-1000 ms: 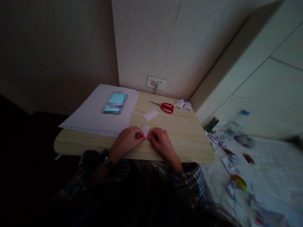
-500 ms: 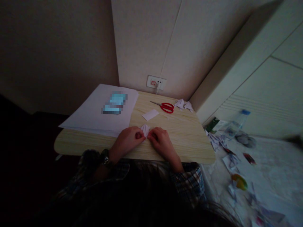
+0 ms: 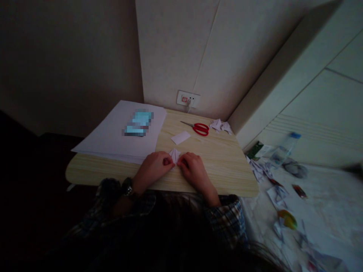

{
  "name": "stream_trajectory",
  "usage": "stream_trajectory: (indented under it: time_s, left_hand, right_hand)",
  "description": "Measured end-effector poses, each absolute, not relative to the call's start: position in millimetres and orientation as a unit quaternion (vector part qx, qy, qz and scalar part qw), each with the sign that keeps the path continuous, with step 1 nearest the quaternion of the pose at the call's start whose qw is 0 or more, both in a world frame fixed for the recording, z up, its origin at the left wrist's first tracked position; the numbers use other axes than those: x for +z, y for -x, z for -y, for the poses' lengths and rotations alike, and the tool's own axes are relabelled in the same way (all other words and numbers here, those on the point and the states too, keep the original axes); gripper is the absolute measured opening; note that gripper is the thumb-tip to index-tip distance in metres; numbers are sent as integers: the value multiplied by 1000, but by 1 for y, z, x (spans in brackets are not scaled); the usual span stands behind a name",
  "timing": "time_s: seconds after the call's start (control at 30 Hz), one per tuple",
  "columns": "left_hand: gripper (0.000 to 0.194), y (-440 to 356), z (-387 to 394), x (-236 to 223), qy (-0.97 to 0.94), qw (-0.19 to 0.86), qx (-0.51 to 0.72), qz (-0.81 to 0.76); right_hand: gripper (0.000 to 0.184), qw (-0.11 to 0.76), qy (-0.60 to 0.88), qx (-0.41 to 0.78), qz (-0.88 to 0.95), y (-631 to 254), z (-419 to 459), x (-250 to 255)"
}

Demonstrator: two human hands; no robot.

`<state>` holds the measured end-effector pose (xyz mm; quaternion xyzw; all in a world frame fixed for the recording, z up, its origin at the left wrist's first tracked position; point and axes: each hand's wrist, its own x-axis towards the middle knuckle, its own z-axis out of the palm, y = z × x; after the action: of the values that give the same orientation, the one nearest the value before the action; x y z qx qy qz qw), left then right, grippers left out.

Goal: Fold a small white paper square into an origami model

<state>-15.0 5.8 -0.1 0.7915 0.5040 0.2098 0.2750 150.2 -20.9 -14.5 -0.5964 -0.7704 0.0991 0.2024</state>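
Note:
A small piece of folded white paper lies at the front middle of the wooden table. My left hand pinches its left side, thumb and fingertips together. From the right, my right hand is closed on the opposite edge in a like pinch. The paper's lower part is partly hidden by my fingertips. Just beyond it lies a flat white paper slip. Farther back rest red-handled scissors, blades to the left, with two folded paper figures beside them.
White paper sheets cover the table's left side, with a blurred-out phone on top. A wall socket with a plug is behind the table. To the right, a clear bottle and scattered folded papers lie on a pale surface.
The view has shifted very slightly. Both hands keep their pinch on the folded paper, with almost no visible movement.

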Motion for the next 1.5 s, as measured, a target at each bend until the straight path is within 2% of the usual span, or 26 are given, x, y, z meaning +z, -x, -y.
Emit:
stream_trajectory:
  time_s: [0.33,0.47,0.83,0.97,1.07,1.17,1.4,1.5]
  left_hand:
    - [12,12,-5,5,-769,270,187,-548]
    - [7,12,-5,-1,-758,257,228,-554]
    - [12,15,-4,-10,-746,240,314,-536]
    - [17,15,-6,-12,-702,319,353,-530]
    - [19,14,-9,-14,-669,413,389,-480]
    - [18,13,-10,-15,-655,458,419,-430]
    - [17,14,-7,-10,-647,422,468,-430]
    - [17,14,-5,-8,-628,434,479,-433]
  right_hand:
    - [11,120,665,84,732,-136,23,-1]
    - [10,123,674,79,724,-135,24,-2]
    - [13,251,624,74,736,-141,25,-20]
    - [14,308,620,69,718,-142,25,-18]
    - [15,336,602,75,721,-142,26,-17]
    - [13,370,569,86,730,-142,28,-16]
    - [6,480,545,117,677,-143,29,-16]
    - [12,520,535,159,647,-144,27,-16]
